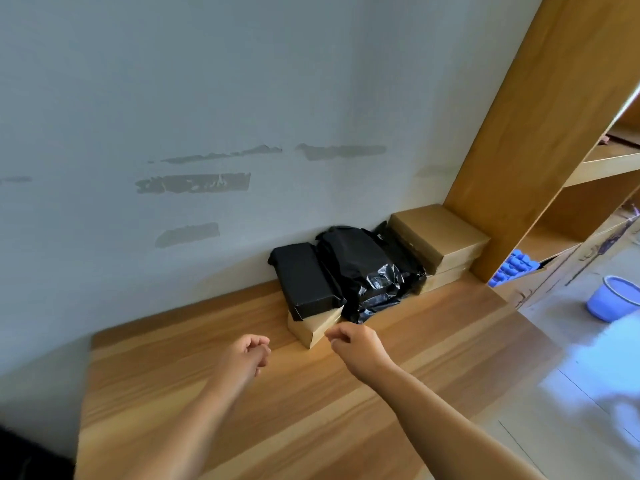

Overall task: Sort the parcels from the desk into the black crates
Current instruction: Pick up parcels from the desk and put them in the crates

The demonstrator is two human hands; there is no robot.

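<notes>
Several parcels are piled at the back of the wooden desk point(242, 410), against the wall. A black-wrapped box point(304, 280) lies on a brown cardboard box point(313, 327). Beside it are crumpled black plastic parcels point(367, 271), and two stacked brown cardboard boxes point(438, 237) stand in the corner. My left hand point(249, 355) hovers over the desk with its fingers curled, holding nothing. My right hand point(353, 341) is just in front of the lower cardboard box, fingers curled, empty. No black crate is in view.
A wooden shelf unit point(540, 140) rises at the desk's right end. Beyond it, on the floor, stand a blue bucket point(613, 299) and a blue object point(512, 268). A white wall with torn tape marks backs the desk.
</notes>
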